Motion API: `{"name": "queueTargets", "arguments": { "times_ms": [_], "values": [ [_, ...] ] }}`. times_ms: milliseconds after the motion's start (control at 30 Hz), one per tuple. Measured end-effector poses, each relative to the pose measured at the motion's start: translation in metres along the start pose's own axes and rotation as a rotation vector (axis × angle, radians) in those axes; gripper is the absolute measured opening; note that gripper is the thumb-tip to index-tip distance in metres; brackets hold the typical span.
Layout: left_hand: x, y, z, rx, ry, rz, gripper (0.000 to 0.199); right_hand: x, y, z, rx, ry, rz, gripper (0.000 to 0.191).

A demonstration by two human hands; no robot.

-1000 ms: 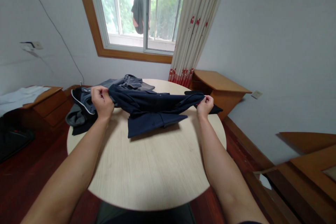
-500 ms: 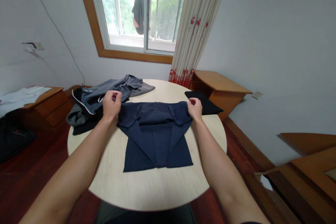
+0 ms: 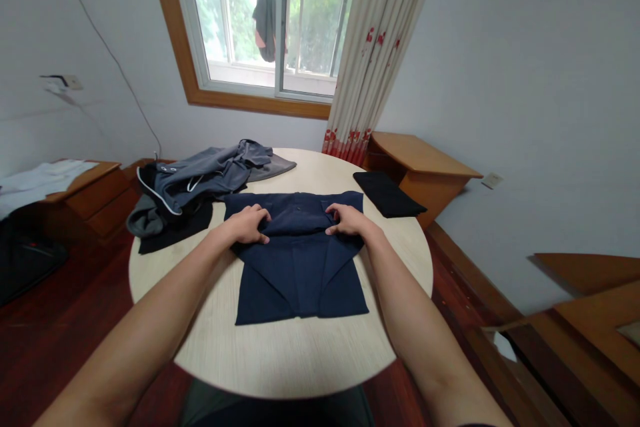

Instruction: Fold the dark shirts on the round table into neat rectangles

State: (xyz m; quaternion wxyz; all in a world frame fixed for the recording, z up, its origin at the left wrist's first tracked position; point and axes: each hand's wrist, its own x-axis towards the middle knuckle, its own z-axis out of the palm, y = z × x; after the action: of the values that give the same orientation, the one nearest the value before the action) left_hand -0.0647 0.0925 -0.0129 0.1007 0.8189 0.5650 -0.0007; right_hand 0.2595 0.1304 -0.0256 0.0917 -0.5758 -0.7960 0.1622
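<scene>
Lying under both hands [image 3: 247, 224] [image 3: 347, 221], navy garment [image 3: 301, 260]

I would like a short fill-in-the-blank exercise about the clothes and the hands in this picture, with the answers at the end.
1. The left hand and right hand touch the dark blue garment, which lies on the ____.
2. The folded cloth near the right edge of the table is ____.
3. The heap of mostly grey clothes is on its ____ side.

Answers: table; black; left.
</scene>
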Motion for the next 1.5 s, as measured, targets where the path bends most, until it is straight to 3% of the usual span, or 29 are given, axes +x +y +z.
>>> {"name": "queueTargets", "arguments": {
  "times_ms": [133, 233, 300, 400, 500, 600, 667, 767, 867, 933, 1033, 1133, 1233, 1367, 1500],
  "values": [
    [-0.003, -0.003, -0.007, 0.034, -0.015, -0.088, 0.037, 0.003, 0.005, -0.003, -0.093, 0.033, 0.094, 0.036],
    [-0.004, -0.008, -0.011, -0.020, 0.046, -0.097, 0.016, 0.003, 0.008, -0.008, -0.010, 0.125, 0.058, 0.019],
    [-0.007, -0.016, -0.016, -0.216, 0.060, -0.012, 0.012, 0.000, 0.011, -0.014, 0.217, 0.168, -0.006, 0.012],
    [-0.013, -0.032, -0.024, -0.753, 0.058, 0.190, 0.026, -0.007, 0.014, -0.023, 0.746, 0.176, -0.102, 0.016],
    [-0.012, -0.042, -0.027, -1.238, 0.278, 0.214, 0.040, -0.007, 0.012, -0.024, 1.156, 0.311, -0.138, 0.036],
    [-0.001, -0.042, -0.023, -1.439, 0.568, 0.055, 0.044, 0.005, 0.011, -0.015, 1.280, 0.487, -0.016, 0.046],
    [0.008, -0.042, -0.017, -1.419, 0.713, -0.098, 0.041, 0.016, 0.016, -0.008, 1.305, 0.620, 0.145, 0.044],
    [0.014, -0.047, -0.011, -1.115, 0.860, -0.261, 0.026, 0.025, 0.029, -0.005, 1.295, 0.849, 0.328, 0.040],
    [0.009, -0.050, -0.011, -0.787, 0.819, -0.151, 0.020, 0.022, 0.037, -0.008, 1.080, 0.936, 0.289, 0.047],
    [0.005, -0.046, -0.014, -0.712, 0.648, 0.029, 0.021, 0.016, 0.033, -0.008, 0.862, 0.873, 0.153, 0.047],
    [-0.002, -0.038, -0.020, -0.675, 0.384, 0.245, 0.021, 0.005, 0.013, -0.003, 0.643, 0.539, -0.085, 0.043],
    [-0.008, -0.033, -0.024, -0.637, 0.159, 0.320, 0.031, -0.002, -0.011, 0.005, 0.572, 0.152, -0.258, 0.047],
    [-0.011, -0.030, -0.021, -0.525, -0.073, 0.355, 0.051, -0.005, -0.029, 0.010, 0.509, -0.085, -0.338, 0.055],
    [-0.008, -0.017, -0.010, -0.239, -0.131, 0.325, 0.069, -0.004, -0.042, 0.014, 0.398, -0.169, -0.432, 0.048],
    [-0.002, 0.002, -0.003, -0.078, -0.089, 0.276, 0.060, 0.000, -0.055, 0.023, 0.349, -0.210, -0.459, 0.023]
  ]
}}
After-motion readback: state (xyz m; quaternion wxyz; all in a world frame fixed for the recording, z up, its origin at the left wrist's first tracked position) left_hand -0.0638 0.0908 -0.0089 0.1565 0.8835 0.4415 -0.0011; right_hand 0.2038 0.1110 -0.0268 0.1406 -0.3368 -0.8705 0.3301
